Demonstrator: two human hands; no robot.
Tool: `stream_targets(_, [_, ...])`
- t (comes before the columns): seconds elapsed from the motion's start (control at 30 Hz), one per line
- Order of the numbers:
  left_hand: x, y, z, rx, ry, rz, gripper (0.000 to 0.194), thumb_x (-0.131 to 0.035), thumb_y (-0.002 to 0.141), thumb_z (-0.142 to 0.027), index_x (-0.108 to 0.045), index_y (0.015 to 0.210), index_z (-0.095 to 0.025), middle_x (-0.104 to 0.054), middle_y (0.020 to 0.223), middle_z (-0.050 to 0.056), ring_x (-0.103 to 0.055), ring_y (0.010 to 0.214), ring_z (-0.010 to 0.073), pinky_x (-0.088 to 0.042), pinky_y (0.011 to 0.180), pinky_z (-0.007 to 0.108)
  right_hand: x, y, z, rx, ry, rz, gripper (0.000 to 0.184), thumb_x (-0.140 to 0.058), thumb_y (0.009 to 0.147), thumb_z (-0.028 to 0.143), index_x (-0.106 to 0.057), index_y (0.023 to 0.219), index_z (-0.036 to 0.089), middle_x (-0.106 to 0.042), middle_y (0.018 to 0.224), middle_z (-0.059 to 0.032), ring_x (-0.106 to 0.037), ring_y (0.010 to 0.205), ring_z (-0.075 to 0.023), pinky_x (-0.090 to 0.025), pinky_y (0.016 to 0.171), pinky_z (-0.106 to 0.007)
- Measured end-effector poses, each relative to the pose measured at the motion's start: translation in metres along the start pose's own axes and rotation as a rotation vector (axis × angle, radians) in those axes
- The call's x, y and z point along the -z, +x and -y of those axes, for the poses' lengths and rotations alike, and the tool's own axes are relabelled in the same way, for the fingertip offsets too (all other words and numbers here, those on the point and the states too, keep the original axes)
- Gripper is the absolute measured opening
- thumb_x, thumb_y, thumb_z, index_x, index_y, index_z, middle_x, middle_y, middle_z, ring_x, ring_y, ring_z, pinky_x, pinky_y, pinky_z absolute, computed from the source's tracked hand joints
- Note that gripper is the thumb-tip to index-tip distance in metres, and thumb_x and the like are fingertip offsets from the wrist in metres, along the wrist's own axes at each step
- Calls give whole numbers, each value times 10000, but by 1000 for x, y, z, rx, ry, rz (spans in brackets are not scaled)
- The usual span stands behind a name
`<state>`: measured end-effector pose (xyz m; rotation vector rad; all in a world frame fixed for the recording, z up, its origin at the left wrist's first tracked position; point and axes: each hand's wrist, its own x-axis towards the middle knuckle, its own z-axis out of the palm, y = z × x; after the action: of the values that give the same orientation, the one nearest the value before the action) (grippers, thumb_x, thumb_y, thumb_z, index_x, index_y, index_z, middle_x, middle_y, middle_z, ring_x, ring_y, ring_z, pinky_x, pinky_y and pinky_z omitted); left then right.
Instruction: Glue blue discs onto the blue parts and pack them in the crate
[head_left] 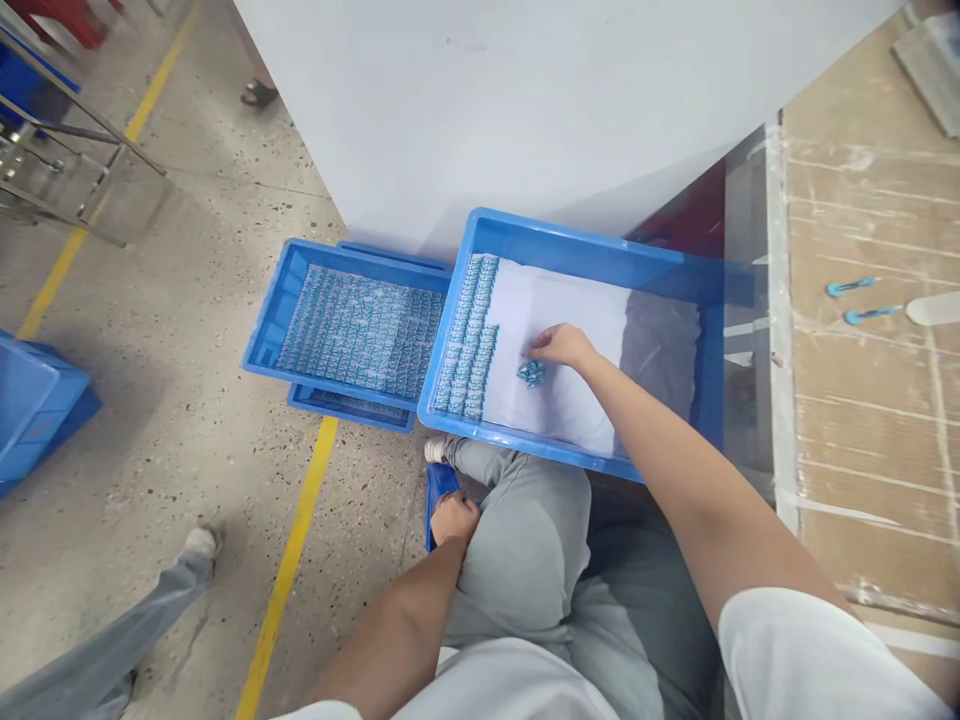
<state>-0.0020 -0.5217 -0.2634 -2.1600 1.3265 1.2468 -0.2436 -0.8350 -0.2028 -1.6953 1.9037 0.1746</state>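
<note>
My right hand (pixel 564 346) reaches into a large blue crate (pixel 517 432), its thumb and fingers pinched together. Whatever is between the fingertips is too small to make out. Just below them, a small heap of blue parts (pixel 531 373) lies on the white lining sheet (pixel 581 310). Along the crate's left end, similar small parts (pixel 469 345) stand in tight rows, the rightmost row shorter than the others. My left hand (pixel 455 517) is low beside my knee, fingers curled, over a blue object (pixel 437 485) that is mostly hidden.
Left of the crate, another blue crate (pixel 262 310) full of rowed parts sits on a further one. To the right is a cardboard-covered tabletop (pixel 862 400) with two blue pieces (pixel 862 300). A white panel (pixel 525 110) stands behind. Another person's leg (pixel 112 630) shows lower left.
</note>
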Motion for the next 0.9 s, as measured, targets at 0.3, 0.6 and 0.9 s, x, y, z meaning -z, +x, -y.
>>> stream_targets(0.3, [1,-1,-1,17,-9,18,277,-550,938,-387,-664,1049,-161,-674,1143,85,-629,1069,194,-499,959,425,-7,3,6,74,23,-55,214,-771,679,389,-791,811,222,-749,807,-25,-682,775,-202,-510,734,-275])
stream_targets(0.6, [6,-3,-5,35,3,32,276,-568,931,-371,-640,1100,-165,-652,1155,83,-631,1032,189,-532,907,411,-12,15,39,66,6,-340,271,-606,842,394,-767,991,234,-691,1129,-93,-640,1023,-246,-496,886,-336])
stream_targets(0.9, [13,-8,-9,82,1,7,217,-546,927,-331,-696,1036,-218,-693,1136,66,-646,1040,200,-510,899,349,-3,7,43,-56,108,-331,272,-644,758,410,-752,908,210,-743,913,-84,-674,859,-231,-513,795,-317])
